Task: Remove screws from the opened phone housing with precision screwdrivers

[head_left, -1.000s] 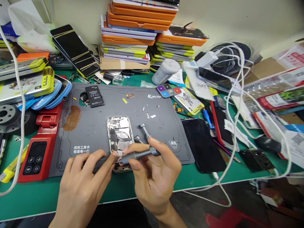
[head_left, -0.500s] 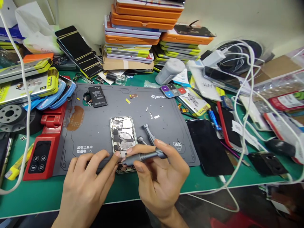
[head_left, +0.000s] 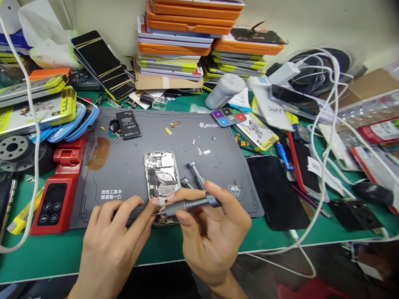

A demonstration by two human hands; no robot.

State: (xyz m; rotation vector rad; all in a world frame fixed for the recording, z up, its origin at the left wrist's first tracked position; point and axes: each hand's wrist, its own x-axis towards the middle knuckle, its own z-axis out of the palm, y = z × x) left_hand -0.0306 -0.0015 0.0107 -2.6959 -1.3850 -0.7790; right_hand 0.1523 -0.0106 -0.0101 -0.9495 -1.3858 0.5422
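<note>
An opened phone (head_left: 166, 172) lies on the grey work mat, its circuit board and round coil exposed. My right hand (head_left: 215, 228) is closed around a grey screwdriver (head_left: 183, 206), held at a slant with its tip end low over the phone's lower part. The exact contact point is hidden by fingers. My left hand (head_left: 116, 232) rests at the phone's lower left side, its index fingertip pressed on the phone close to the screwdriver's tip. Two more screwdrivers lie just right of the phone: one grey screwdriver (head_left: 195, 173) and another partly hidden screwdriver (head_left: 186, 182).
A black battery (head_left: 129, 125) and small metal parts (head_left: 199, 150) lie on the grey mat (head_left: 124, 166). To the left stands a red device (head_left: 51, 207); to the right lies a dark phone (head_left: 277, 191) with a white cable. Orange boxes (head_left: 190, 25) are stacked behind.
The view has shifted slightly. Both hands, the screwdriver and the opened phone keep nearly the same positions relative to each other.
</note>
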